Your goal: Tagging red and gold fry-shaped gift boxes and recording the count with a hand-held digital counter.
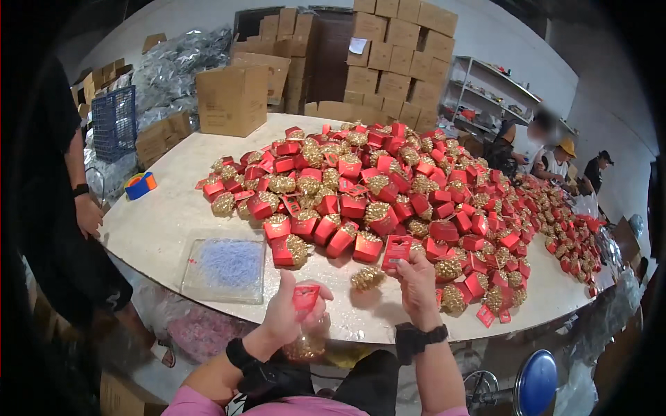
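Note:
My left hand [279, 312] is closed around a small red card [305, 298] in front of the table's near edge. A blurred gold ornament [303, 347] hangs just below that hand. Over the table, my right hand [419, 290] pinches another red card [396, 251] between thumb and fingers. Left of the right hand is a gold, bumpy ornament [368, 279]; whether it is tied to the card, I cannot tell. Beyond both hands spreads a big heap of red boxes [340, 240] with gold ornaments attached. A shallow clear tray [189, 279] of thin pale-blue strands lies left of my left hand.
A blue and orange tape roll [141, 186] sits at the table's [166, 215] left edge. One person [48, 208] stands at left; several others work at far right. Cardboard boxes [231, 100] stand behind. A blue stool [538, 385] is at lower right.

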Demonstrator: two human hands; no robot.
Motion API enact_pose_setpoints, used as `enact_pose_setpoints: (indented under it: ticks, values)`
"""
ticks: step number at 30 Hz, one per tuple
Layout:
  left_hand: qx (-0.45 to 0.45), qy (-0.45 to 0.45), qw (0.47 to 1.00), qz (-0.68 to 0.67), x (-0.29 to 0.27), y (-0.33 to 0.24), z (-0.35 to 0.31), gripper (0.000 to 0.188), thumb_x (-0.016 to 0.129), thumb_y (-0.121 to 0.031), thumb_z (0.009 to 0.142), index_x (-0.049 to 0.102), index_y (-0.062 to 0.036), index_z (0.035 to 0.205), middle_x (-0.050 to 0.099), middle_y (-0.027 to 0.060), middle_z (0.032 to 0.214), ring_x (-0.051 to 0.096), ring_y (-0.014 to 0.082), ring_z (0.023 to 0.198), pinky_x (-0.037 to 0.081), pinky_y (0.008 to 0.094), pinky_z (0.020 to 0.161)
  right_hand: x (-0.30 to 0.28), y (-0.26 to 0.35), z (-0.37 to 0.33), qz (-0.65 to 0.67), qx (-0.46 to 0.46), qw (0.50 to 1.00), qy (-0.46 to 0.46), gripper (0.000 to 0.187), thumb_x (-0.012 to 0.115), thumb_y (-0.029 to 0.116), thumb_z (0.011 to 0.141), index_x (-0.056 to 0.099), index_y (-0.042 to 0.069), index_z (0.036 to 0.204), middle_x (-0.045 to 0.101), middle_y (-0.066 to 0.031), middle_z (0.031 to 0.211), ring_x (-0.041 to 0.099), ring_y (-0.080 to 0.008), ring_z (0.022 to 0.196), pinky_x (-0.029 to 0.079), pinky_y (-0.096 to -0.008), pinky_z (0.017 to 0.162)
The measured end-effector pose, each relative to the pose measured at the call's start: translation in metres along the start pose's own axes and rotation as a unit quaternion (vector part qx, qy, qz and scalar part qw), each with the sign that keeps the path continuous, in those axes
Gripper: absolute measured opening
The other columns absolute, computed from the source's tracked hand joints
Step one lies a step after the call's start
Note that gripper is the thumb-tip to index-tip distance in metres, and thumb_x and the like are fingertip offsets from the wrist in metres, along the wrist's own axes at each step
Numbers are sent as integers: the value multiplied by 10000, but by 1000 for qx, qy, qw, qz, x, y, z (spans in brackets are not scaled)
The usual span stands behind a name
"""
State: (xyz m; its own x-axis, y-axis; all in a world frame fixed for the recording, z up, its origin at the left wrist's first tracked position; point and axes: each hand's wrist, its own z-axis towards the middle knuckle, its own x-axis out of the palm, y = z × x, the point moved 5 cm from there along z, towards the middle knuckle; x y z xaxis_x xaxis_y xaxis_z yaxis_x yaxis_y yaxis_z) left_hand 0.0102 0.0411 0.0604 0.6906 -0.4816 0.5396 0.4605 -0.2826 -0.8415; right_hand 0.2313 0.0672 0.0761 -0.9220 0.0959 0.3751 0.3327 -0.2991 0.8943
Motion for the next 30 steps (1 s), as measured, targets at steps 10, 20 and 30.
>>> enact_pose_setpoints:
  ticks: [10, 20, 30]
  values:
    - [148, -49, 987, 48, 9, -15, 18, 806, 157, -718, 769, 491, 1, 916, 547, 76, 757, 536, 138, 678, 448, 242, 607, 78, -3, -84, 145, 234, 948, 161, 116, 546, 74, 824, 479, -13, 861, 589, -132, 711, 592, -200, 554, 507, -289, 529]
    - [173, 10, 981, 89, 26, -6, 4, 727, 336, -658, 783, 455, 17, 1026, 538, 118, 927, 548, 144, 801, 450, 237, 666, 94, -28, -82, 121, 217, 966, 71, 302, 529, 39, 832, 460, -19, 1120, 579, -100, 765, 581, -165, 542, 501, -253, 508]
    - [138, -29, 968, 206, 31, -4, 5, 181, 451, -72, 848, 514, -10, 1007, 547, 44, 911, 505, 97, 837, 413, 228, 753, 78, -27, -78, -45, 124, 991, 19, 207, 569, 88, 817, 551, -4, 1001, 583, -40, 812, 535, -75, 717, 452, -224, 616]
